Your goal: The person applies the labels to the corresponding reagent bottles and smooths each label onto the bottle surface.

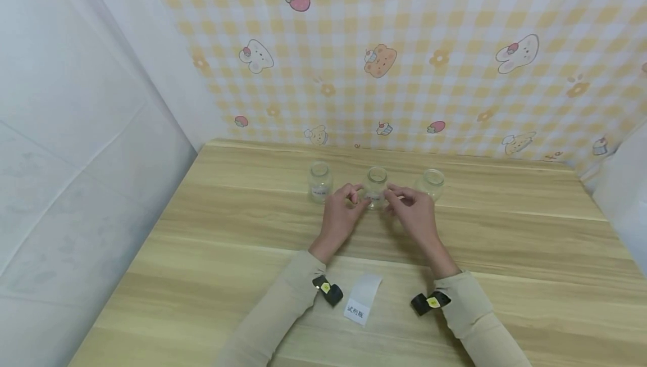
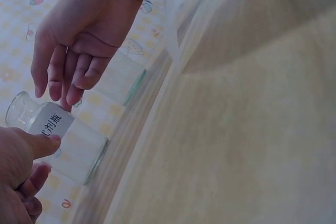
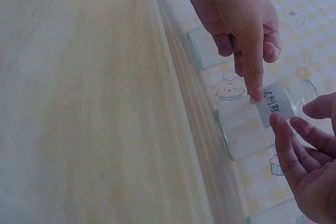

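Observation:
A clear glass bottle (image 1: 376,176) stands upright on the table between the two hands, a white label (image 2: 54,120) with printed characters on its front. My left hand (image 1: 340,212) is at its left side, with the straight thumb pressing the label and the other fingers loosely bent beside the glass. From the right, my right hand (image 1: 417,214) reaches to the bottle, its fingertips (image 3: 279,120) at the label's edge and its thumb near the neck. Neither hand wraps round the bottle.
Another labelled glass bottle (image 1: 319,171) stands to the left, and a third bottle (image 1: 433,178) to the right, partly behind the right hand. Between the forearms lies a pale backing strip (image 1: 369,287) bearing one label (image 1: 356,312). A yellow checked cloth (image 1: 343,97) hangs behind the wooden table (image 1: 227,232).

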Tool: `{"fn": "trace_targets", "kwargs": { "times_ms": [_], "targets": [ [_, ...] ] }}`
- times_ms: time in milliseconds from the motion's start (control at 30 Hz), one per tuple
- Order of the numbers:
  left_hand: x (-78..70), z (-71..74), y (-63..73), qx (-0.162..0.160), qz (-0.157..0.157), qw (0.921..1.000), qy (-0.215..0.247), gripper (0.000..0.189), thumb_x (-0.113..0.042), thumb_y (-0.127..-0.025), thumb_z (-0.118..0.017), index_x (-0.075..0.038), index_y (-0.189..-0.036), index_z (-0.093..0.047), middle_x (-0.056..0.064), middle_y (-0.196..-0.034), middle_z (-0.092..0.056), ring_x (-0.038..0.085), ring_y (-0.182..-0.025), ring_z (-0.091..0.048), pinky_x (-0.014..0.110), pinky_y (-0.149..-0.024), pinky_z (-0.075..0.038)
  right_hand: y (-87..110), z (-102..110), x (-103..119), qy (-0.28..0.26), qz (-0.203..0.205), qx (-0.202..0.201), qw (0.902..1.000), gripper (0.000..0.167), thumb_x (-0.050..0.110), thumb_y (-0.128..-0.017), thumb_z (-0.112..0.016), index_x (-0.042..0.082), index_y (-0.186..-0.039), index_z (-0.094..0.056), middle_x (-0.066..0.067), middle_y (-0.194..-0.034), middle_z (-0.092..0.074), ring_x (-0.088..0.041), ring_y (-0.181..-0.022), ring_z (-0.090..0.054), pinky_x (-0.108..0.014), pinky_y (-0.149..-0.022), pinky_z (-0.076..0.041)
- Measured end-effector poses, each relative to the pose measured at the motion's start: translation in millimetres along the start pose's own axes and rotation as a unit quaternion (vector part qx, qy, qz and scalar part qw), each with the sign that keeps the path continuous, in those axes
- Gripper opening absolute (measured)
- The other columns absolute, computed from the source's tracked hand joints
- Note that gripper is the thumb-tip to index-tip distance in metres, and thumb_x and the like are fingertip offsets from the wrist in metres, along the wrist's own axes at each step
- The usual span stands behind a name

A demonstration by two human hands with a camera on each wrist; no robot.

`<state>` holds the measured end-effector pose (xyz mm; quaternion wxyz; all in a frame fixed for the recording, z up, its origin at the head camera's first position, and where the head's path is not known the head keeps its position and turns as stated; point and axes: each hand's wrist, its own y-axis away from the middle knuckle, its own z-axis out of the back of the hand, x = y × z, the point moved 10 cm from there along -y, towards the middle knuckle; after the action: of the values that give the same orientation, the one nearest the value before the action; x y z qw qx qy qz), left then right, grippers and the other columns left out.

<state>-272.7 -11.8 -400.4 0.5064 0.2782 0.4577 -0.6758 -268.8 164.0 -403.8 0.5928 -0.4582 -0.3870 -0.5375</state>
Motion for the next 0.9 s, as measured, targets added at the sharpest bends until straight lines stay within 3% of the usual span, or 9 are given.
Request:
{"fn": "trace_targets", "kwargs": {
  "times_ms": [167, 267, 433, 700, 900],
  "targets": [
    [1.3, -0.2, 0.3, 0.004, 0.005, 1.0000, -0.001, 0.037, -0.009, -0.089, -0.081, -0.004, -0.075, -0.048, 0.019, -0.114, -0.075, 0.029, -0.115, -0.071, 0.027, -0.068, -0.044, 0.7, 0, 1, -0.020, 0.002, 0.002, 0.9998, 0.025, 0.014, -0.100, -0.069, -0.010, -0.104, -0.068, -0.025, -0.131, -0.067, -0.021, -0.072, -0.075, -0.025, -0.068, -0.060],
    [2.3, -0.4, 0.6, 0.006, 0.011, 0.9999, 0.001, 0.036, -0.010, -0.089, -0.082, -0.003, -0.076, -0.049, 0.018, -0.119, -0.074, 0.029, -0.115, -0.071, 0.022, -0.063, -0.037, 0.8, -1, 2, -0.011, 0.009, 0.003, 0.9999, 0.021, 0.011, -0.097, -0.072, -0.008, -0.103, -0.064, -0.024, -0.131, -0.067, -0.027, -0.073, -0.076, -0.024, -0.067, -0.059],
    [2.0, 0.1, 0.3, 0.002, 0.010, 0.9999, 0.000, 0.038, -0.012, -0.089, -0.083, -0.003, -0.076, -0.049, 0.018, -0.119, -0.074, 0.029, -0.115, -0.071, 0.020, -0.059, -0.034, 0.4, -2, 6, -0.003, 0.021, 0.001, 0.9998, 0.025, 0.009, -0.092, -0.078, -0.008, -0.103, -0.062, -0.023, -0.128, -0.069, -0.039, -0.076, -0.075, -0.023, -0.064, -0.059],
    [1.0, 0.8, 0.0, -0.003, -0.002, 1.0000, -0.001, 0.040, -0.016, -0.089, -0.083, -0.004, -0.075, -0.048, 0.018, -0.117, -0.074, 0.030, -0.113, -0.071, 0.021, -0.063, -0.037, 1.3, -5, 11, 0.003, 0.040, 0.003, 0.9992, 0.027, 0.005, -0.090, -0.081, -0.008, -0.102, -0.061, -0.023, -0.128, -0.069, -0.043, -0.074, -0.074, -0.019, -0.059, -0.055],
    [0.1, 0.9, 0.6, -0.003, -0.010, 0.9999, -0.003, 0.040, -0.019, -0.090, -0.082, -0.003, -0.076, -0.048, 0.018, -0.118, -0.074, 0.031, -0.113, -0.071, 0.021, -0.058, -0.034, 0.9, -5, 11, 0.009, 0.041, -0.005, 0.9991, 0.025, 0.005, -0.089, -0.081, -0.007, -0.098, -0.062, -0.024, -0.127, -0.069, -0.035, -0.069, -0.075, -0.019, -0.058, -0.055]
  ]
}}
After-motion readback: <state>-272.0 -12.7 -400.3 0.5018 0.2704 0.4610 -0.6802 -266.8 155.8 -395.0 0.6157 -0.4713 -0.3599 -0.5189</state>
